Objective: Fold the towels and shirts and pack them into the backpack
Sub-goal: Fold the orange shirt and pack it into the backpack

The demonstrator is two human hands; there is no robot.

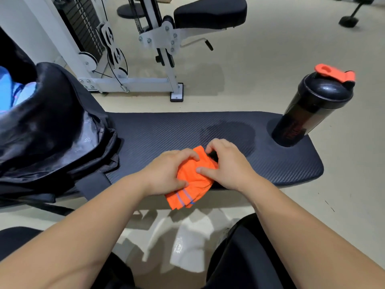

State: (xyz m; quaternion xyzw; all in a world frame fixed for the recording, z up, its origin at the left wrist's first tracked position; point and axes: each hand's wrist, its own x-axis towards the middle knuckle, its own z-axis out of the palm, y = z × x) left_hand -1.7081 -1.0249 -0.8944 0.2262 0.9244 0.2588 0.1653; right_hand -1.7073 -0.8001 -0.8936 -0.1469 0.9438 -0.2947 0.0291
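A small orange towel (192, 180) with blue stripes lies bunched at the near edge of the black padded bench (166, 132), one corner hanging over the edge. My left hand (168, 174) grips its left side with curled fingers. My right hand (227, 163) pinches the towel's right side between thumb and curled fingers. The black backpack (52, 126) stands open at the bench's left end, with light blue cloth (12, 90) inside it.
A black shaker bottle (312, 109) with an orange flip cap stands at the bench's right end. A white cloth (187, 247) lies on the floor between my legs. A white weight machine (129, 59) with a black seat stands behind the bench.
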